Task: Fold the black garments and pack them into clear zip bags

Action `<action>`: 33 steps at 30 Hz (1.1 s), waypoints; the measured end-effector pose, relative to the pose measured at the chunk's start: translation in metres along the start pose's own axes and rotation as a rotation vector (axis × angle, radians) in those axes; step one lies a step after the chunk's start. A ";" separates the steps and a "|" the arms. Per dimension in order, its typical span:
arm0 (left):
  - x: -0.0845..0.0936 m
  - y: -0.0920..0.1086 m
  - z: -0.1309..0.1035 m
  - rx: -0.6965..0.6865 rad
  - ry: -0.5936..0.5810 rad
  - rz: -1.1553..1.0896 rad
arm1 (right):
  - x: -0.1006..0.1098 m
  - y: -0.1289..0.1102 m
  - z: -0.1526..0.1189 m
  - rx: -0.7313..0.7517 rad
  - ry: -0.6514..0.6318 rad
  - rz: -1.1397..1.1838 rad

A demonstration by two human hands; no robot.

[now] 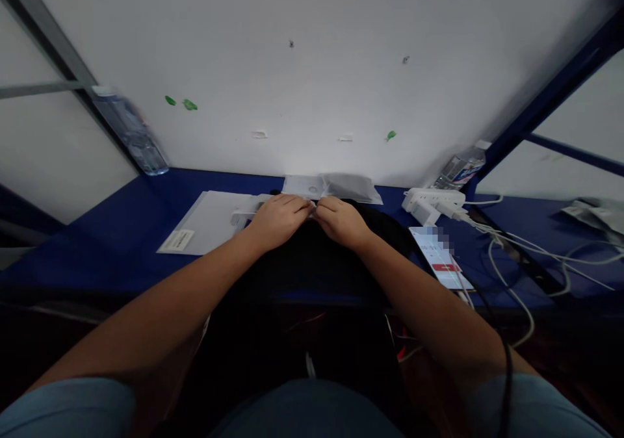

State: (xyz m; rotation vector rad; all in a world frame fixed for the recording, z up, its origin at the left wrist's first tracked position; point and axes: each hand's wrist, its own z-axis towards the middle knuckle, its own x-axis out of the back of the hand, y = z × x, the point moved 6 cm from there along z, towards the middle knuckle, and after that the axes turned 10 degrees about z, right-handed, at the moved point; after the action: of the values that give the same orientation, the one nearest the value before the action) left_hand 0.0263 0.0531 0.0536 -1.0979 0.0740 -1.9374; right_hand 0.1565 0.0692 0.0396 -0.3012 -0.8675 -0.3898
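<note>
My left hand (pixel 280 219) and my right hand (pixel 342 221) meet at the middle, above a black item (pixel 385 225) on the blue desk. The fingers of both hands are closed and pinch something small and pale between them, too small to make out. Left of my left hand, a white object (pixel 240 216) lies near the edge of white papers (pixel 209 220). Behind my hands, a translucent pouch (pixel 351 187) rests against the wall.
A large clear bottle (pixel 131 132) leans at the left, a smaller bottle (pixel 461 167) at the right. Also on the right are a white power strip (pixel 433 199), a lit phone (pixel 439 256) and several loose cables (pixel 531 246). A dark cable crosses near my right forearm.
</note>
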 end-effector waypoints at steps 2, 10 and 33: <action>0.002 -0.001 -0.004 0.013 0.069 0.010 | 0.000 0.000 0.001 0.005 -0.004 -0.006; 0.009 -0.006 -0.011 0.025 0.172 -0.012 | 0.002 -0.001 0.001 -0.004 0.028 0.007; 0.004 -0.001 -0.011 -0.007 0.070 -0.039 | 0.008 -0.011 0.006 0.072 -0.041 0.037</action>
State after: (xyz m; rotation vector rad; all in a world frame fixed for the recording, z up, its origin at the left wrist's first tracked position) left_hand 0.0174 0.0473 0.0497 -1.0434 0.0985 -2.0122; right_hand 0.1521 0.0600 0.0503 -0.2591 -0.9126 -0.3180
